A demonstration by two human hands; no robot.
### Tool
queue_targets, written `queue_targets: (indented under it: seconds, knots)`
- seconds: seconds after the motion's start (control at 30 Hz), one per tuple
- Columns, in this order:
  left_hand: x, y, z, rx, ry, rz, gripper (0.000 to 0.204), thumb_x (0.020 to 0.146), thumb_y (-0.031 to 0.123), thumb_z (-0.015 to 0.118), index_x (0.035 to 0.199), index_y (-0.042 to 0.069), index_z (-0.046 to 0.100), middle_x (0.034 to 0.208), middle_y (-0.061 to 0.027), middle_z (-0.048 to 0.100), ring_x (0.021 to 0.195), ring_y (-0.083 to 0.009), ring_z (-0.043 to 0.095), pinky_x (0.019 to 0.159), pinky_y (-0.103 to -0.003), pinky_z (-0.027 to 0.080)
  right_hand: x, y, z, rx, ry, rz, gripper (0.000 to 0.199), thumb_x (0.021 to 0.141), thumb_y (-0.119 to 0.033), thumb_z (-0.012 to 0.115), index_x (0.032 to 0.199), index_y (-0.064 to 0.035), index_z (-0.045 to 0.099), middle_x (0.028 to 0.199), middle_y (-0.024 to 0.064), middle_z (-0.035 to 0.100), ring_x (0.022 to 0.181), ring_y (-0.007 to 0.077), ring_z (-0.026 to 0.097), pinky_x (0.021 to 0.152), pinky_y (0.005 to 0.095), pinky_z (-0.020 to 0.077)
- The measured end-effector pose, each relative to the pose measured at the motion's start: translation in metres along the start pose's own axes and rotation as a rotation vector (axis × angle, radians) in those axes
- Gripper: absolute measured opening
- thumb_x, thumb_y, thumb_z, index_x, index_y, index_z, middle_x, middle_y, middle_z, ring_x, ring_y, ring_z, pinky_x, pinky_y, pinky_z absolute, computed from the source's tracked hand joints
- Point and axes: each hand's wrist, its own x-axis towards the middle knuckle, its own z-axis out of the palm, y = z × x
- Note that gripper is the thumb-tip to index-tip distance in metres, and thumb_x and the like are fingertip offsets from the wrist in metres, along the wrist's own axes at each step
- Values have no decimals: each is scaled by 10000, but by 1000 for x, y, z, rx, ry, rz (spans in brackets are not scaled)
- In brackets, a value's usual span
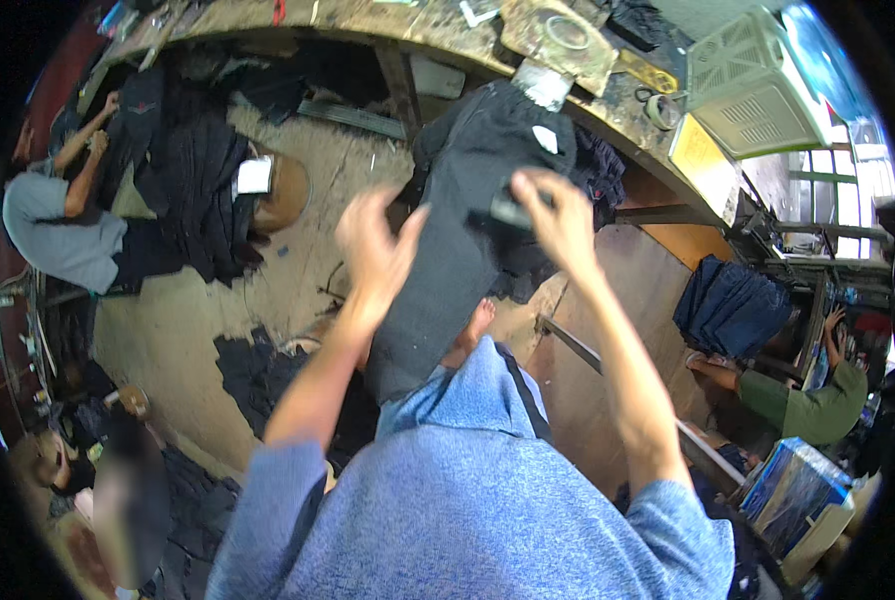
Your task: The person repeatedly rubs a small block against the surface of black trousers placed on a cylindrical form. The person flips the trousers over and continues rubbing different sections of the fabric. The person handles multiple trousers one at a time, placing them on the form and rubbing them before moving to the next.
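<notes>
A pair of black trousers (423,290) stretches from my lap up to the bench edge, with a small white label (545,139) near its far end. My left hand (376,245) hovers at the left edge of the cloth, thumb and fingers apart and nothing between them. Over the right side of the trousers, my right hand (558,220) is closed, blurred by motion. At its fingertips is a small dark grey object (511,209), too smeared to name. A shiny silver piece (543,87) sits at the far end of the trousers, on the bench edge.
The curved workbench (358,18) carries yellow-handled scissors (648,72), a tape roll (662,112) and a pale plastic crate (753,85). Co-workers sit left and right, one with dark garments (188,200). Folded jeans (733,305) lie right; a metal bar (578,345) runs beside me.
</notes>
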Motion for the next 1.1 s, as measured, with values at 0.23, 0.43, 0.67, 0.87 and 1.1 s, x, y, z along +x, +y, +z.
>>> queue_targets:
  seconds: [0.23,0.43,0.67,0.87,1.1]
  knots:
    - [-257,-34,-71,329,-528,-814,758,1055,527,644,1497,-59,455,1147,-390,715,1100,-595,685,972,-621,530,111,68,39,-667,-389,18,862,920,-862,611,1113,-58,854,1247,208,779,1217,416,728,1067,559,532]
    - [-422,-42,-134,410,-626,-839,647,1141,542,477,1200,-26,780,957,-349,760,918,-545,745,858,-619,582,-28,28,73,-303,-454,16,692,920,-721,744,849,-39,836,906,222,739,878,399,756,765,495,583]
    - [-383,-107,-192,481,-465,-853,879,999,509,753,1581,-82,462,1474,-348,580,1387,-523,560,1143,-582,466,-184,56,54,-288,-858,-365,533,962,-632,709,952,-123,869,973,60,646,955,309,706,863,468,524]
    - [-144,-63,-35,-106,-542,-483,554,1109,438,609,1453,5,642,1324,-297,728,1294,-453,686,1091,-464,512,-133,159,5,-495,-742,-382,538,945,-660,691,944,-154,872,1014,43,671,1083,264,666,948,483,469]
    - [29,-4,36,148,-273,84,564,870,550,870,1115,67,714,1042,-148,663,1069,-351,633,946,-487,488,-68,105,-48,-533,-478,-190,514,934,-603,752,1000,-106,867,1012,100,618,1071,317,642,917,470,468]
